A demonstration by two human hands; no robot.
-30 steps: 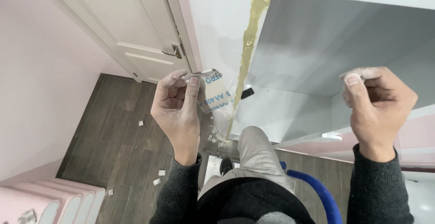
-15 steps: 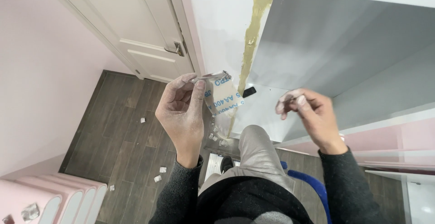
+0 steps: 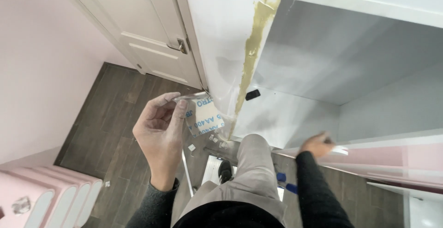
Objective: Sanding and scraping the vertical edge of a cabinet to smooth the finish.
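In left hand [image 3: 159, 131], strip [image 3: 190, 97] lengthwise rightward

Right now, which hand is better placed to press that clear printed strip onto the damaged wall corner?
Probably the left hand: it is raised and pinches the clear printed strip close to the damaged wall corner. The right hand is low, blurred, near the pink panel.

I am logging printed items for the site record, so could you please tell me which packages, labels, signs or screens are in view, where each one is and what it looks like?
Clear plastic wrapper: pinched in the left hand, raised in front of the white wall edge; thin, crumpled, see-through film with a white panel bearing blue print.
No sign or screen shows.
The right hand is blurred; whether it holds anything cannot be told.
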